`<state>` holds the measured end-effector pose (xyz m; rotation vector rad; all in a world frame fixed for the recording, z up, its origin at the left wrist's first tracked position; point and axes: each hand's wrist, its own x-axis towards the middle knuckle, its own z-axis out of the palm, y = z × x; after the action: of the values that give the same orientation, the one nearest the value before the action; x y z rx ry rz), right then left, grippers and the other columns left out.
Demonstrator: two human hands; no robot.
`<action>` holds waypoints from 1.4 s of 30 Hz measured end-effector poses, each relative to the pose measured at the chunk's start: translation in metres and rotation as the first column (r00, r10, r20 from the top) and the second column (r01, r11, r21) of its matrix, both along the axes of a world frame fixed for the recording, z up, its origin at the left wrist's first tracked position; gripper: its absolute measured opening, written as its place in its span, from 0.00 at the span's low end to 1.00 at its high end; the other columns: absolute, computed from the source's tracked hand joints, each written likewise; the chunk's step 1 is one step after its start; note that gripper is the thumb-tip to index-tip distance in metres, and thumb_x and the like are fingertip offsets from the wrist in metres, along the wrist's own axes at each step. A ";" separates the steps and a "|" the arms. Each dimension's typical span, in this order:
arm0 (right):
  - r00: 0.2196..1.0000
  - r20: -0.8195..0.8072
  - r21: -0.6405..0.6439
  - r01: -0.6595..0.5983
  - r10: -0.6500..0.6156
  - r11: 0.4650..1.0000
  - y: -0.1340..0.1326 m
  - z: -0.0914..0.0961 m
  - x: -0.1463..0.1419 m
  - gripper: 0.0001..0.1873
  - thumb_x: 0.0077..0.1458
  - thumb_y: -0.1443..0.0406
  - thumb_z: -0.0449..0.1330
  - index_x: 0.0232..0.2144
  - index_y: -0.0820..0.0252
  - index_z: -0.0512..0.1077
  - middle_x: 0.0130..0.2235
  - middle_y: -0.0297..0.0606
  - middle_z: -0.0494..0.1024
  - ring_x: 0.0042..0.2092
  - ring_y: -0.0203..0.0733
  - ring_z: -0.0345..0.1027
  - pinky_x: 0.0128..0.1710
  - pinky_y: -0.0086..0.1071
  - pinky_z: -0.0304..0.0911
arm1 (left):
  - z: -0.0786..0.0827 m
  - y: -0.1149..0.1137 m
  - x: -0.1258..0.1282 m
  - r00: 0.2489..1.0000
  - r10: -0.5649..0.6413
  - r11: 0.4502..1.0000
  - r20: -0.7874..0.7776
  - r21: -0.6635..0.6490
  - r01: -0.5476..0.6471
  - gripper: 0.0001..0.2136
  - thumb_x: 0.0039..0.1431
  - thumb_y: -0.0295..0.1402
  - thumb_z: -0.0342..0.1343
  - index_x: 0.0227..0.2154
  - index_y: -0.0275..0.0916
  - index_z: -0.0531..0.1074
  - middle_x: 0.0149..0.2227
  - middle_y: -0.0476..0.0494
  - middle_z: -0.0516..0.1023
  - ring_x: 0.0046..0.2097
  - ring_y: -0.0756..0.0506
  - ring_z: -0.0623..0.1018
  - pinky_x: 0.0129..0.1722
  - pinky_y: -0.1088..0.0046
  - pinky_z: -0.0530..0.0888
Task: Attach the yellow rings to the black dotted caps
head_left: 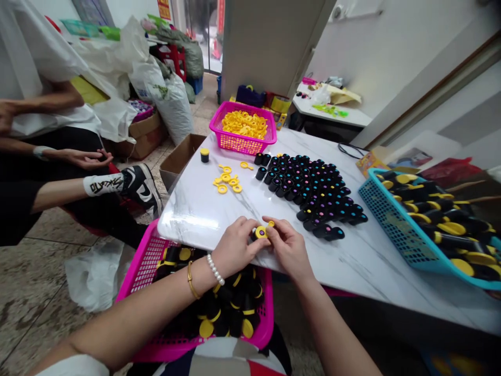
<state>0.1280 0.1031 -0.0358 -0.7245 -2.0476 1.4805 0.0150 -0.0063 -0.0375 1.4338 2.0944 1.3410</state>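
Observation:
My left hand (235, 245) and my right hand (287, 245) meet at the near edge of the white marble table (195, 214). Between their fingertips they pinch a small black cylinder with a yellow ring cap (261, 232). Both hands are closed on it. Just beyond, many black cylinders (313, 193) with coloured dots stand in rows. A few loose yellow rings (227, 180) lie to the left. A lone black cylinder with a yellow top (204, 155) stands near the table's left edge.
A pink basket of yellow rings (243, 128) sits at the table's far side. A blue basket (407, 235) of black and yellow pieces is at right. A pink basket (148, 261) of finished pieces rests on my lap. Another person (50, 151) sits at left beside a cardboard box (178, 156).

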 end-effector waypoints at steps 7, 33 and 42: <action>0.959 0.044 -0.298 -0.255 0.280 0.920 0.035 0.015 0.004 0.15 0.53 0.56 0.60 0.35 0.63 0.77 0.28 0.34 0.71 0.26 0.33 0.62 0.23 0.27 0.58 | -0.008 0.001 0.001 0.991 -0.053 0.997 -0.125 -0.054 0.047 0.10 0.58 0.35 0.56 0.41 0.39 0.71 0.36 0.48 0.66 0.35 0.49 0.70 0.37 0.74 0.69; 0.935 0.300 0.342 -0.289 0.187 0.894 0.002 0.024 -0.010 0.04 0.55 0.63 0.56 0.32 0.58 0.64 0.30 0.30 0.67 0.29 0.36 0.61 0.29 0.29 0.57 | -0.004 0.005 -0.006 0.962 -0.116 0.974 -0.248 -0.216 0.062 0.07 0.55 0.34 0.55 0.33 0.36 0.73 0.31 0.46 0.70 0.34 0.47 0.72 0.33 0.74 0.67; 0.911 0.119 0.595 -0.383 0.394 0.706 -0.066 -0.007 0.026 0.14 0.48 0.72 0.58 0.40 0.59 0.65 0.39 0.40 0.71 0.36 0.40 0.66 0.35 0.31 0.64 | 0.059 -0.028 -0.106 0.979 -0.089 0.990 -0.182 -0.122 0.067 0.16 0.53 0.36 0.58 0.45 0.39 0.72 0.34 0.47 0.75 0.30 0.51 0.71 0.32 0.76 0.69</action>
<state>0.1539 0.0375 -0.0431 -0.0055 -2.5680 0.8822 -0.0907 -0.0343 0.0213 1.6306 2.1651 1.0743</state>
